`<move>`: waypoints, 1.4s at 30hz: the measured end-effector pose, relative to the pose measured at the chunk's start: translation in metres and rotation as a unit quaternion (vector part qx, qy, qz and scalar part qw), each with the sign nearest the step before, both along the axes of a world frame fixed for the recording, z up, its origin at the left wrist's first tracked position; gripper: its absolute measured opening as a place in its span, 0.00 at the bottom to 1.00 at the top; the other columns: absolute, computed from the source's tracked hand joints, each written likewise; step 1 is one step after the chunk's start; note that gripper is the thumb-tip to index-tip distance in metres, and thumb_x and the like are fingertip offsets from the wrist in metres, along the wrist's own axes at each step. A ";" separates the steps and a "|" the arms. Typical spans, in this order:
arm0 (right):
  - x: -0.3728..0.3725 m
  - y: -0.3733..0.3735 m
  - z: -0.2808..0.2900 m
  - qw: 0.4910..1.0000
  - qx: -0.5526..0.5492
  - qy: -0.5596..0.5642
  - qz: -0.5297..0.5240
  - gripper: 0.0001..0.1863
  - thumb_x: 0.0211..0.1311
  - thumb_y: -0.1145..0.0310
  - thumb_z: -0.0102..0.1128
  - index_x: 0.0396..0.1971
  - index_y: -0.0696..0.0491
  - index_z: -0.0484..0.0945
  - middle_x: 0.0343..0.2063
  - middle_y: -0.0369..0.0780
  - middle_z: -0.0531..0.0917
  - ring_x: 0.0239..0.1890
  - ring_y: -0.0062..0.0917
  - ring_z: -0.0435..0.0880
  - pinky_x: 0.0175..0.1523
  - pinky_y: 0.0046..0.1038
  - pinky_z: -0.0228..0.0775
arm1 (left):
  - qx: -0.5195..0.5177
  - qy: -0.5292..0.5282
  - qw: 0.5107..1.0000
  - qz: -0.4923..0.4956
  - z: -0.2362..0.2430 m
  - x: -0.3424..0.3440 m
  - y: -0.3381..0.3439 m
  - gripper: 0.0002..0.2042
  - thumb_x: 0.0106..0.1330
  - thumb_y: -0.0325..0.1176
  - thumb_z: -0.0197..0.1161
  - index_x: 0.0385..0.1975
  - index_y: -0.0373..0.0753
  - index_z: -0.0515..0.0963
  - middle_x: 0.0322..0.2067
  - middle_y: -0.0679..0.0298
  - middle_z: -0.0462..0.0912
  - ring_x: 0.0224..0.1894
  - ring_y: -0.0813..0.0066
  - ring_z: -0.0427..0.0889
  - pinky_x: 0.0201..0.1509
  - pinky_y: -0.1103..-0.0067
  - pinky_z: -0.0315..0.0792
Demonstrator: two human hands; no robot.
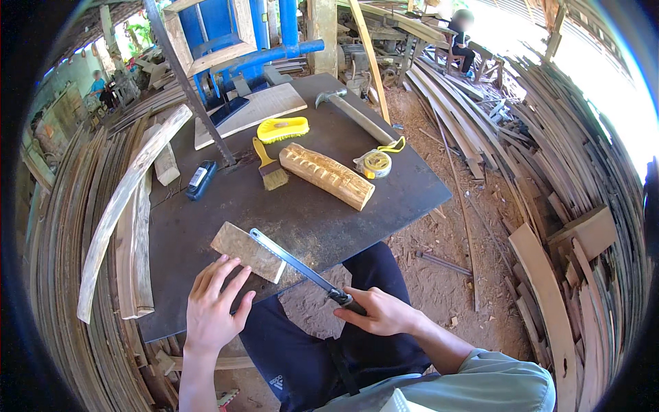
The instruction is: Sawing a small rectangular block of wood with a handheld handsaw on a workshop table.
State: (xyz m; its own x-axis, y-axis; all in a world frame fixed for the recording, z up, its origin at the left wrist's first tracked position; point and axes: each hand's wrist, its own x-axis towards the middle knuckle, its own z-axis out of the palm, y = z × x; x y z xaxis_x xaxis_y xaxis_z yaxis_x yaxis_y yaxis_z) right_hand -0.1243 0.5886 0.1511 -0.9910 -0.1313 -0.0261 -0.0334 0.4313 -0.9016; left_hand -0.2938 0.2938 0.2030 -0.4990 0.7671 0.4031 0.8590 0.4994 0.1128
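A small hacksaw [292,259] with a slim silver bar and black handle is in my right hand [381,312], whose fingers wrap round the handle. Its far end lies over a short flat wood block [240,248] near the table's front edge. My left hand [216,302] has its fingers spread, with the fingertips at the block's near left side; how firmly they press I cannot tell. Behind the block lies a longer carved wood piece [322,177] with a row of notches. Beside it are a paintbrush [269,168] with a yellow handle and a yellow scrubbing brush [283,128].
On the dark table [185,254] lie a hammer [357,118], a tape measure [374,163], a dark blue case [201,180], a pale board [271,106] and a phone [229,110]. Timber stacks [570,137] flank both sides. Two people sit far off.
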 end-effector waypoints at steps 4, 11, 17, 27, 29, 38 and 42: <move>0.001 -0.001 0.000 1.000 0.015 0.018 0.006 0.19 0.80 0.56 0.62 0.40 0.60 0.74 0.16 0.54 0.79 0.22 0.54 0.83 0.27 0.49 0.68 | -0.003 0.008 1.000 -0.001 0.001 0.000 0.000 0.17 0.68 0.34 0.71 0.57 0.43 0.86 0.59 0.58 0.82 0.66 0.52 0.80 0.70 0.59 0.74; 0.004 -0.002 0.002 0.999 0.035 0.010 0.011 0.20 0.79 0.55 0.62 0.42 0.60 0.73 0.18 0.55 0.80 0.24 0.56 0.83 0.29 0.52 0.70 | 0.008 0.000 1.000 0.000 -0.002 0.001 0.003 0.17 0.67 0.34 0.72 0.56 0.43 0.86 0.58 0.58 0.82 0.65 0.53 0.81 0.69 0.59 0.75; 0.000 -0.003 0.005 0.999 0.038 0.006 0.020 0.21 0.79 0.55 0.62 0.44 0.61 0.74 0.19 0.56 0.80 0.24 0.56 0.83 0.29 0.52 0.70 | 0.059 -0.033 0.998 0.007 0.010 -0.012 0.010 0.15 0.67 0.31 0.72 0.53 0.42 0.86 0.50 0.59 0.87 0.55 0.55 0.85 0.63 0.61 0.77; 0.000 -0.007 0.002 0.998 0.018 0.020 -0.058 0.12 0.72 0.69 0.70 0.37 0.60 0.77 0.20 0.49 0.83 0.20 0.35 0.86 0.26 0.35 0.68 | 0.066 -0.073 0.991 0.094 -0.015 -0.074 0.050 0.18 0.76 0.47 0.67 0.54 0.41 0.85 0.55 0.57 0.84 0.58 0.58 0.86 0.64 0.64 0.81; -0.003 -0.010 0.003 0.999 0.012 0.026 -0.046 0.12 0.72 0.69 0.70 0.36 0.60 0.77 0.19 0.48 0.83 0.19 0.33 0.84 0.26 0.34 0.67 | 0.041 -0.064 0.991 0.106 -0.020 -0.073 0.049 0.19 0.78 0.50 0.64 0.55 0.41 0.84 0.55 0.58 0.84 0.57 0.61 0.86 0.64 0.64 0.82; 0.003 -0.008 0.005 0.998 -0.007 -0.017 -0.068 0.17 0.73 0.61 0.71 0.33 0.59 0.77 0.14 0.42 0.80 0.14 0.25 0.75 0.23 0.33 0.58 | 0.074 -0.072 0.991 0.091 -0.021 -0.069 0.050 0.18 0.76 0.49 0.67 0.52 0.40 0.85 0.54 0.60 0.84 0.58 0.58 0.85 0.62 0.63 0.82; 0.006 -0.005 -0.002 0.997 0.000 -0.043 -0.059 0.17 0.73 0.61 0.71 0.33 0.60 0.77 0.14 0.43 0.79 0.13 0.24 0.74 0.23 0.33 0.58 | 0.056 -0.087 0.990 0.096 -0.012 -0.085 0.060 0.17 0.76 0.48 0.67 0.51 0.41 0.86 0.52 0.60 0.85 0.58 0.58 0.85 0.64 0.63 0.81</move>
State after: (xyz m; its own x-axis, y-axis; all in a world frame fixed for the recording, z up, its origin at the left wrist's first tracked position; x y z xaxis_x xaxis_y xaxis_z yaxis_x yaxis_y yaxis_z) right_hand -0.1188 0.5834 0.1492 -0.9937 -0.0143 -0.1113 0.0945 0.4286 -0.8985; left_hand -0.3786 0.3539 0.1907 -0.7002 0.6074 0.3754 0.7126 0.6274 0.3139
